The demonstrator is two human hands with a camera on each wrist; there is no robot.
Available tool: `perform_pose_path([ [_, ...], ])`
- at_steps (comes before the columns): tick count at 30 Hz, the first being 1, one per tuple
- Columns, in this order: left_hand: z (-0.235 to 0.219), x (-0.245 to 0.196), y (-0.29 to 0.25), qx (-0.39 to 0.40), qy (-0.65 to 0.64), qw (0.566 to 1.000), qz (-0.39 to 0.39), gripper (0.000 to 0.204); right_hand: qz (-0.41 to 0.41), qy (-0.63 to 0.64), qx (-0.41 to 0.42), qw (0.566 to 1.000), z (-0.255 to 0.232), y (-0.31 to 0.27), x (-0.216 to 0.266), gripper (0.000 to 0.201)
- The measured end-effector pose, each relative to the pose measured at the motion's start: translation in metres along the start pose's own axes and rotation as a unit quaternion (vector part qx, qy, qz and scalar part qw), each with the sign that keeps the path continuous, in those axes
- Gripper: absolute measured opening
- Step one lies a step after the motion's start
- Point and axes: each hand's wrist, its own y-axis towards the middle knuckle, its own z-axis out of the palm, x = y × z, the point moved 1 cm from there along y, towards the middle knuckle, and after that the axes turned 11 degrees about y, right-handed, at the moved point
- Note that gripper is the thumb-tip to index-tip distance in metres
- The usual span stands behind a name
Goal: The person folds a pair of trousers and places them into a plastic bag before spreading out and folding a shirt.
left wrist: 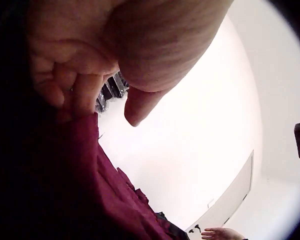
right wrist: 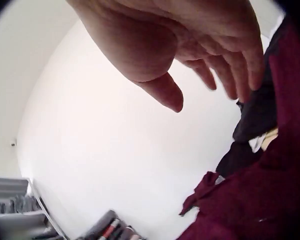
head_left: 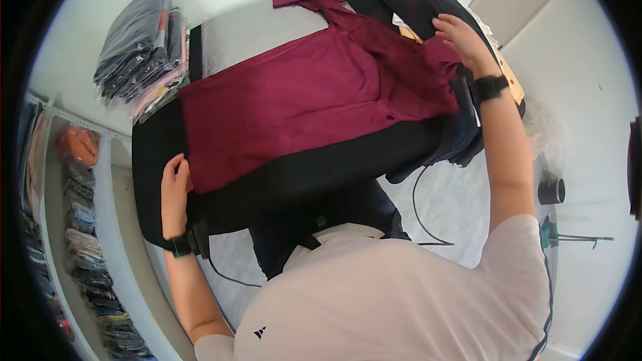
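A maroon short-sleeved shirt (head_left: 287, 100) lies spread across a black-covered table, its hem toward the left and its sleeves toward the right and back. My left hand (head_left: 175, 194) is at the near corner of the hem. In the left wrist view, the fingers (left wrist: 85, 95) of that hand reach down to the maroon cloth edge while the thumb stands apart. Over the shirt's far right end my right hand (head_left: 465, 43) is held with nothing in it. Its fingers (right wrist: 230, 75) are loosely extended and the thumb points away from them in the right wrist view.
A stack of plastic-bagged clothes (head_left: 140, 53) stands at the back left. Dark folded garments (head_left: 421, 3) lie at the back right, and more dark cloth hangs off the right end. Shelves of folded clothes (head_left: 87, 247) line the left side. A cable (head_left: 416, 207) loops below the table.
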Motion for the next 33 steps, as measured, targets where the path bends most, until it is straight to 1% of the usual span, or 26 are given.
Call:
perform_pose_path([
  [1, 0.002, 0.002, -0.008, -0.021, 0.06, 0.997, 0.031, 0.036, -0.021, -0.027, 0.051, 0.998, -0.012, -0.006, -0.003, 0.04],
  [2, 0.005, 0.006, -0.015, -0.042, 0.118, 0.99, 0.062, 0.04, -0.001, 0.024, 0.093, 0.995, -0.021, -0.013, -0.012, 0.028],
  [3, 0.007, 0.013, -0.021, -0.034, 0.093, 0.991, 0.085, 0.04, -0.018, 0.001, 0.123, 0.992, -0.032, -0.022, -0.021, 0.025],
  [4, 0.007, 0.02, -0.025, -0.026, 0.089, 0.992, 0.086, 0.04, -0.034, -0.022, 0.153, 0.987, -0.042, -0.031, -0.03, 0.022],
  [6, 0.006, 0.025, -0.032, 0.011, 0.084, 0.991, 0.105, 0.039, -0.046, -0.069, 0.143, 0.986, -0.056, -0.05, -0.048, 0.021],
  [7, 0.01, 0.019, -0.037, -0.016, 0.111, 0.985, 0.129, 0.031, -0.056, -0.09, 0.147, 0.983, -0.06, -0.059, -0.054, 0.023],
  [8, 0.012, 0.019, -0.036, -0.012, 0.11, 0.985, 0.13, 0.031, -0.031, -0.099, 0.141, 0.985, -0.063, -0.068, -0.061, 0.02],
  [9, 0.012, 0.019, -0.035, -0.005, 0.138, 0.983, 0.124, 0.026, -0.106, -0.151, 0.138, 0.973, -0.064, -0.073, -0.069, 0.02],
  [10, 0.013, 0.019, -0.034, 0.0, 0.165, 0.979, 0.117, 0.021, -0.182, -0.202, 0.135, 0.953, -0.065, -0.078, -0.072, 0.024],
  [11, 0.014, 0.019, -0.032, 0.0, 0.164, 0.979, 0.118, 0.021, -0.22, -0.211, 0.135, 0.943, -0.064, -0.081, -0.073, 0.046],
  [12, 0.015, 0.02, -0.031, 0.001, 0.151, 0.981, 0.125, 0.018, -0.221, -0.211, 0.135, 0.943, -0.063, -0.077, -0.074, 0.046],
  [14, 0.015, 0.019, -0.03, 0.003, 0.139, 0.981, 0.134, 0.015, -0.299, -0.318, 0.118, 0.892, -0.057, -0.071, -0.077, 0.061],
  [15, 0.015, 0.017, -0.029, 0.007, 0.138, 0.982, 0.13, 0.014, -0.295, -0.325, 0.124, 0.89, -0.055, -0.069, -0.078, 0.057],
  [16, 0.014, 0.016, -0.029, 0.01, 0.136, 0.982, 0.127, 0.013, -0.295, -0.324, 0.122, 0.891, -0.057, -0.066, -0.083, 0.057],
  [17, 0.013, 0.016, -0.028, 0.01, 0.137, 0.982, 0.129, 0.013, -0.279, -0.321, 0.155, 0.892, -0.059, -0.06, -0.091, 0.052],
  [18, 0.011, 0.017, -0.027, -0.009, 0.122, 0.986, 0.116, 0.013, -0.264, -0.317, 0.188, 0.892, -0.061, -0.056, -0.096, 0.047],
  [19, 0.008, 0.018, -0.025, -0.029, 0.107, 0.988, 0.103, 0.012, -0.214, -0.298, 0.196, 0.91, -0.064, -0.054, -0.094, 0.037],
  [20, 0.004, 0.018, -0.024, -0.03, 0.109, 0.988, 0.106, 0.012, -0.215, -0.295, 0.194, 0.91, -0.068, -0.054, -0.096, 0.037],
  [22, -0.01, 0.023, -0.02, -0.029, 0.149, 0.987, 0.048, 0.012, -0.144, -0.242, 0.202, 0.938, -0.076, -0.055, -0.104, 0.039],
  [23, -0.02, 0.024, -0.015, -0.03, 0.199, 0.974, 0.107, 0.015, -0.131, -0.223, 0.209, 0.943, -0.078, -0.056, -0.106, 0.04],
  [24, -0.026, 0.023, -0.012, -0.031, 0.204, 0.972, 0.112, 0.015, -0.132, -0.218, 0.205, 0.945, -0.078, -0.056, -0.108, 0.04],
  [26, -0.022, -0.038, -0.026, -0.067, 0.231, 0.948, 0.209, 0.019, -0.129, -0.216, 0.216, 0.943, -0.077, -0.059, -0.108, 0.044],
  [28, 0.008, -0.122, -0.05, -0.02, 0.274, 0.932, 0.238, 0.021, -0.137, -0.195, 0.213, 0.948, -0.078, -0.06, -0.11, 0.044],
  [30, 0.047, -0.181, -0.058, 0.027, 0.302, 0.895, 0.326, 0.021, -0.148, -0.177, 0.211, 0.95, -0.079, -0.06, -0.112, 0.045],
  [32, 0.09, -0.224, -0.048, 0.148, 0.308, 0.878, 0.335, 0.024, -0.173, -0.17, 0.216, 0.946, -0.079, -0.06, -0.113, 0.046],
  [33, 0.115, -0.237, -0.037, 0.188, 0.305, 0.865, 0.351, 0.024, -0.176, -0.178, 0.211, 0.945, -0.08, -0.059, -0.117, 0.046],
])
